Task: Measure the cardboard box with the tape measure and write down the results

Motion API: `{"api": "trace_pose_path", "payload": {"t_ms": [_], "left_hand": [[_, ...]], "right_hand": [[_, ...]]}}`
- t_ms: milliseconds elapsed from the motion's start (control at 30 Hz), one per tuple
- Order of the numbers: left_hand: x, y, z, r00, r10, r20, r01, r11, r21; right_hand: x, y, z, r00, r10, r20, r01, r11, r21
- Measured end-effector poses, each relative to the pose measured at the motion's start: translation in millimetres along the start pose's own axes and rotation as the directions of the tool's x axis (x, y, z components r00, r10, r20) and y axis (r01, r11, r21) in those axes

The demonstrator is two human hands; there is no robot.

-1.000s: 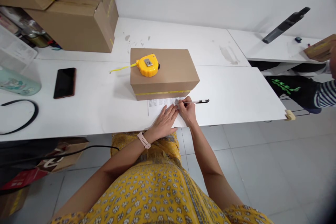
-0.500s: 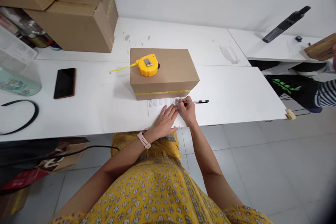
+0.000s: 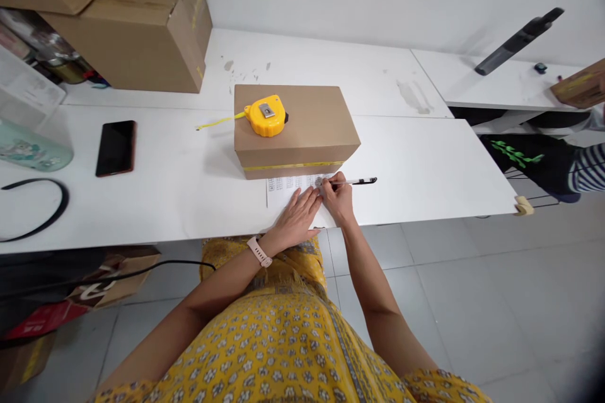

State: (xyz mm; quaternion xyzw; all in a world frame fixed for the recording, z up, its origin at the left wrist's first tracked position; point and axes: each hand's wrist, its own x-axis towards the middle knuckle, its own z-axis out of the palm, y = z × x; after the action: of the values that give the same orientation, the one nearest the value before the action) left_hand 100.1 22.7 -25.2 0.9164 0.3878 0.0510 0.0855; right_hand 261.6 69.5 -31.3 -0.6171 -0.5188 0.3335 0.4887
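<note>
A sheet of paper (image 3: 278, 192) with rows of dark marks lies near the front edge of the white table, its far side up against or under a brown cardboard box (image 3: 302, 119). My left hand (image 3: 297, 217) rests flat on the paper with its fingers stretched out. In my right hand (image 3: 338, 199) is a pen (image 3: 362, 181), pinched in a writing grip, its tip on the sheet and hidden by my fingers. On top of the box sits a yellow tape measure (image 3: 265, 116), with a short length of its blade pulled out to the left.
To the left lie a phone (image 3: 116, 148), a light green bottle (image 3: 35, 146) and a black curved band (image 3: 57, 214). Cardboard boxes (image 3: 137, 38) are stacked at the back left. A black cylindrical object (image 3: 515, 43) stands at the far right, near another person's striped sleeve (image 3: 588, 167).
Both hands keep almost the same place on the paper. The view has shifted very slightly; box and tape measure stay put.
</note>
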Motion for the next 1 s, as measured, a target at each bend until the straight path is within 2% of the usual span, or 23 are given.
{"api": "trace_pose_path", "payload": {"t_ms": [400,1000], "left_hand": [[-0.2,0.7,-3.5,1.000,-0.006,0.009,0.006,1.000,0.005],[0.2,-0.7,1.1,1.000,-0.004,-0.004,0.004,1.000,0.000]], "right_hand": [[1.4,1.5,-0.2,1.000,0.009,-0.009,-0.009,1.000,0.008],[2.1,-1.8,-2.8,0.999,0.014,-0.033,-0.014,1.000,0.024]]}}
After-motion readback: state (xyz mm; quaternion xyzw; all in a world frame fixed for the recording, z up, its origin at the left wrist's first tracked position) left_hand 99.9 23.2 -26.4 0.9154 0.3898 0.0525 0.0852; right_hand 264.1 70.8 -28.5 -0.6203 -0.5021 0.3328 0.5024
